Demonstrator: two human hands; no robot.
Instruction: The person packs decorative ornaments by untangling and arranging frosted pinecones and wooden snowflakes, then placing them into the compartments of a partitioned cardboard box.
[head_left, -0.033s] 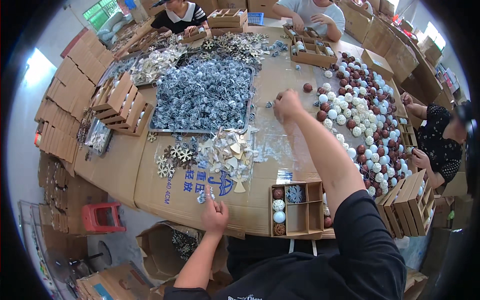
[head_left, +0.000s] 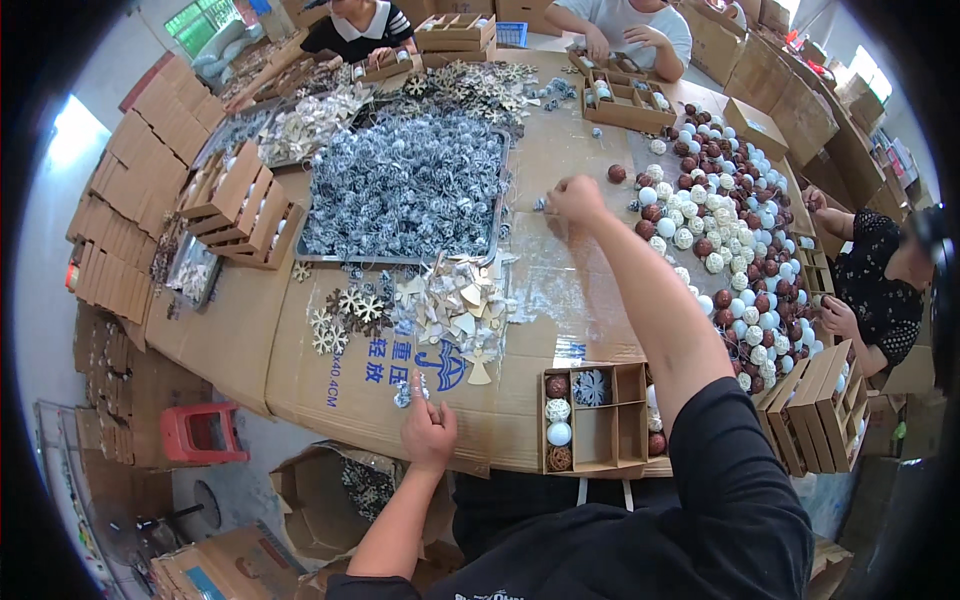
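Note:
My left hand (head_left: 430,435) is closed at the near table edge, with frosted pine cones (head_left: 403,393) at its fingertips. My right arm stretches across the table, and my right hand (head_left: 580,203) is curled with its fingertips beside a small frosted pine cone (head_left: 540,204). What lies inside those right fingers is hidden. Close in front of me sits a divided wooden box (head_left: 625,425). One column holds brown, white and pale blue balls, and a frosted snowflake (head_left: 591,388) lies in another compartment.
A clear tray (head_left: 400,262) heaped with frosted pine cones lies ahead-left. Nearer are wooden cutouts (head_left: 465,310) and snowflakes (head_left: 365,303). Balls (head_left: 700,215) spread over the right side. Stacked divided boxes (head_left: 815,410) stand at the right edge. Co-workers (head_left: 880,285) sit around the table.
My right hand has shifted very slightly beside the small pine cone, its fingers drawn up a little. My left hand stays nearly in place.

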